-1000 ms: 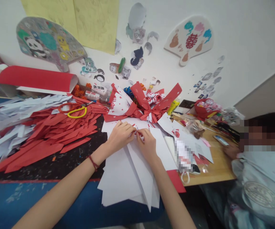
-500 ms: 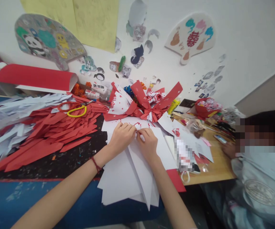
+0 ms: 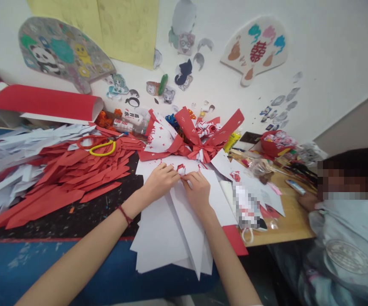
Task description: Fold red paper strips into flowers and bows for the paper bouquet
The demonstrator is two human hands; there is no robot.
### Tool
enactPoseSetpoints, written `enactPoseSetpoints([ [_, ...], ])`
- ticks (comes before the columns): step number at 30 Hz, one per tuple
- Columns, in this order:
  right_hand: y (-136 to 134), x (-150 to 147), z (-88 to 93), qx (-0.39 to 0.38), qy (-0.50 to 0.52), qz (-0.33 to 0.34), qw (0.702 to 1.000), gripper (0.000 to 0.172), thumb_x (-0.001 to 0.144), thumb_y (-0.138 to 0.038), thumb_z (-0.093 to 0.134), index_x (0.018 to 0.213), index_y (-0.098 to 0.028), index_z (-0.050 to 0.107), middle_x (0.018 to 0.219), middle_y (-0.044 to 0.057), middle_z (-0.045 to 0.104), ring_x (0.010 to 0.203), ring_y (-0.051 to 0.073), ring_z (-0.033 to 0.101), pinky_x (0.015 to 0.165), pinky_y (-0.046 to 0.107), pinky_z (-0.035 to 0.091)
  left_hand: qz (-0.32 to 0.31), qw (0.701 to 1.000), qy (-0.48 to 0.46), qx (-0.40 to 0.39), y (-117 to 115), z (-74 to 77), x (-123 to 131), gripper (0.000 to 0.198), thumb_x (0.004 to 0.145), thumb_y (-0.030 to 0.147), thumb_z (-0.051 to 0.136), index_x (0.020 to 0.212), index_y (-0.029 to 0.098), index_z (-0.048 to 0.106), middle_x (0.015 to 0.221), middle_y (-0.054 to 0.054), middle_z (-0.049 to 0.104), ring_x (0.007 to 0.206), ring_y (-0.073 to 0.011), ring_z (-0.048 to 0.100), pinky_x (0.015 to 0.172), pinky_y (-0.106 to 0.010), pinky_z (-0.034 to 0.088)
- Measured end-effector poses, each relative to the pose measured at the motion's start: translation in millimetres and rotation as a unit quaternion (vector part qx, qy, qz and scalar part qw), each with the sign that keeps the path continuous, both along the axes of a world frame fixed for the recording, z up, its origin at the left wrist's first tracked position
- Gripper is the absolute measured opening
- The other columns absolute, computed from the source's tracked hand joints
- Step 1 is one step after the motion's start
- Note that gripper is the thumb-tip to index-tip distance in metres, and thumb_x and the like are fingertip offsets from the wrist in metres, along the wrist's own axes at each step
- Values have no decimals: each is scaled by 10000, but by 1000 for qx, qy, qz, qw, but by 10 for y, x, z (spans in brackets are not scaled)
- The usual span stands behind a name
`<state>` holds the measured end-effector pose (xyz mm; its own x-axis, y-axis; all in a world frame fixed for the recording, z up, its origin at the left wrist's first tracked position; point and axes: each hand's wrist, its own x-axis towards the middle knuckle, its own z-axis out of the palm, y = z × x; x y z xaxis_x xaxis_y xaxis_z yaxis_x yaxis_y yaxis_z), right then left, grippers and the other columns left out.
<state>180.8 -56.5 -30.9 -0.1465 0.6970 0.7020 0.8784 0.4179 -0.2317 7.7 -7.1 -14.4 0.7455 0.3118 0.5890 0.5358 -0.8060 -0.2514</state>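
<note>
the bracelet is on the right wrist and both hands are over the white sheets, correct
No, the head view shows the bracelet on the left wrist; the left hand and right hand are indeed over the white sheets.

Panda-painted fan (image 3: 64,53), yellow sheet (image 3: 128,32) on white wall (image 3: 324,46), apparently a phone (image 3: 295,187)

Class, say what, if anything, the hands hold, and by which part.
A small red-and-white paper piece, pinched at its near end by the left hand and right hand.
</note>
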Motion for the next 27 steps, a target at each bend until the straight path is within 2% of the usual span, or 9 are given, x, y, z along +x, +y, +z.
enactPoseSetpoints([
  [6, 16, -17, -39, -35, -23, 33, 999, 193, 913, -156, 523, 772, -208, 644, 765, 31, 651, 754, 190, 541, 694, 318, 393, -48, 996, 44, -56, 17, 39, -42, 146, 804, 43, 512, 797, 160, 599, 752, -74, 625, 769, -215, 520, 684, -358, 345],
  [9, 17, -37, -27, -55, -11, 39, 998, 192, 889, -106, 514, 771, -208, 625, 775, 27, 643, 771, 189, 550, 704, 311, 400, -44, 995, 46, -73, 16, 37, -43, 154, 791, 40, 503, 809, 157, 602, 761, -84, 621, 769, -219, 531, 683, -361, 366],
  [14, 1, -70, 25, -53, 22, 2, 998, 67, 906, -210, 554, 907, -213, 621, 901, 40, 659, 834, 203, 559, 744, 321, 410, 0, 996, -35, -85, 24, 3, -41, 149, 818, 70, 505, 869, 153, 618, 786, -71, 639, 774, -205, 564, 658, -328, 388],
  [19, 9, -63, 18, -50, 13, -11, 999, 100, 902, -298, 589, 935, -217, 637, 899, 45, 661, 845, 211, 569, 755, 324, 417, 10, 988, -101, -118, 45, -19, -48, 135, 888, 148, 499, 855, 159, 630, 781, -57, 659, 755, -189, 576, 654, -310, 396],
  [22, 19, -45, -10, -48, 16, -3, 999, 112, 927, -267, 544, 911, -217, 643, 886, 46, 657, 836, 203, 576, 749, 313, 424, -5, 990, -87, -106, 49, -22, -46, 153, 910, 154, 476, 882, 157, 626, 801, -61, 657, 778, -190, 573, 669, -314, 384],
  [27, 14, -26, -34, -40, 21, 0, 999, 162, 937, -214, 501, 851, -208, 638, 832, 42, 644, 790, 190, 568, 710, 297, 415, 6, 997, -43, -70, 56, -42, -37, 130, 916, 148, 476, 912, 156, 606, 836, -61, 633, 806, -202, 545, 679, -328, 352],
])
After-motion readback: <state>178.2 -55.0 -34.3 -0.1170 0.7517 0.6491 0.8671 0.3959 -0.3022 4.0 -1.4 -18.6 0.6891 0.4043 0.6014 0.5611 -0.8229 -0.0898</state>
